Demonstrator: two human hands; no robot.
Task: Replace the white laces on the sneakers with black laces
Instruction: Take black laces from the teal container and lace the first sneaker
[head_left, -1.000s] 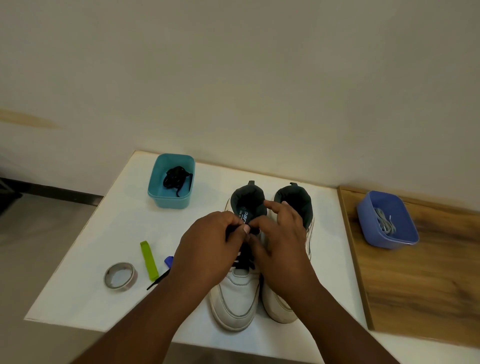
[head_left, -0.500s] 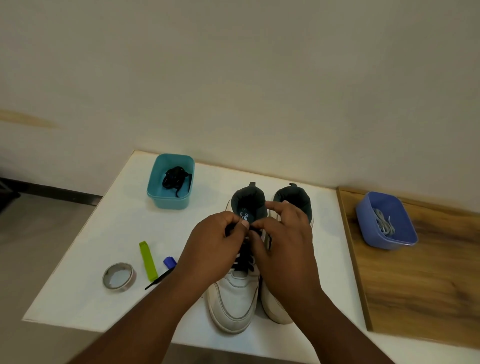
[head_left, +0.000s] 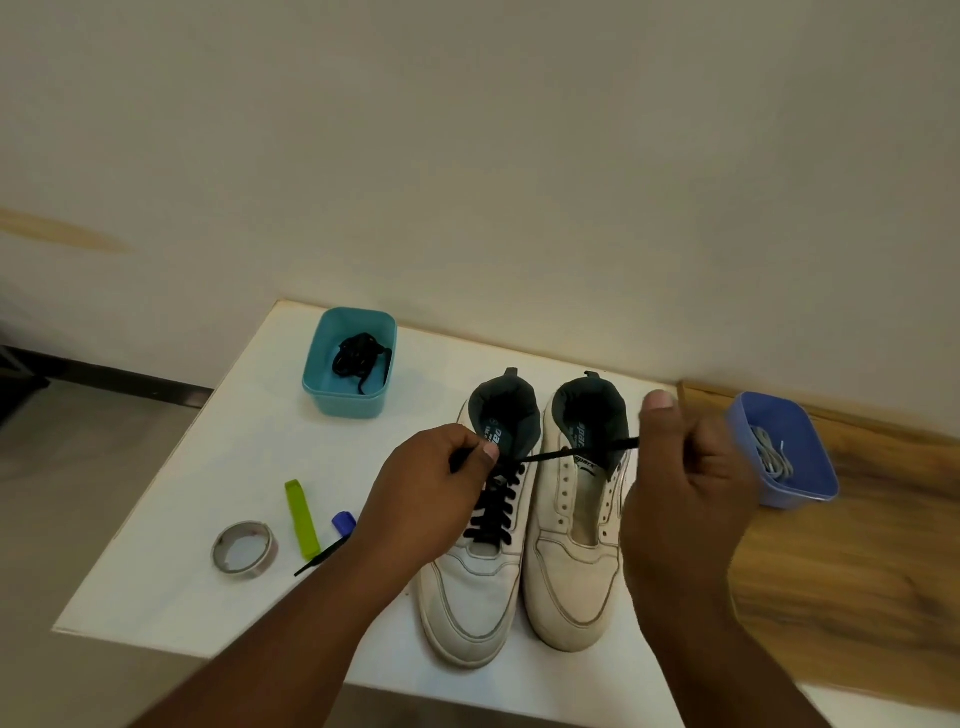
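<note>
The left hand (head_left: 431, 499) pinches one end of the black lace (head_left: 493, 512) between thumb and forefinger, right at the top eyelets of the left sneaker (head_left: 475, 587). The right hand (head_left: 685, 483) is curled round the other end of that lace, thumb pointing up, and holds it out to the right so the strand runs taut across the opening of the right sneaker (head_left: 576, 582). The right hand sits above the outer side of the right sneaker and covers part of its edge, and it also hides the near-left corner of the blue tub (head_left: 810, 467).

The black lace is already crossed through the eyelets of the left sneaker, from low on the tongue up to the collar. The right sneaker has bare eyelets. Both sneakers stand side by side, touching, toes toward the person, on a white table (head_left: 182, 519).

In the blue tub, on the wooden surface (head_left: 857, 597) to the right, lie white laces (head_left: 774, 457). At the far left of the table a teal tub (head_left: 353, 400) holds a bundle of black lace (head_left: 356, 356). Near the left forearm lie a roll of tape (head_left: 244, 548), a green strip (head_left: 302, 519), and a blue cap (head_left: 344, 521); a thin black piece (head_left: 322, 556) is partly hidden under the forearm. A plain wall (head_left: 467, 156) rises behind.
</note>
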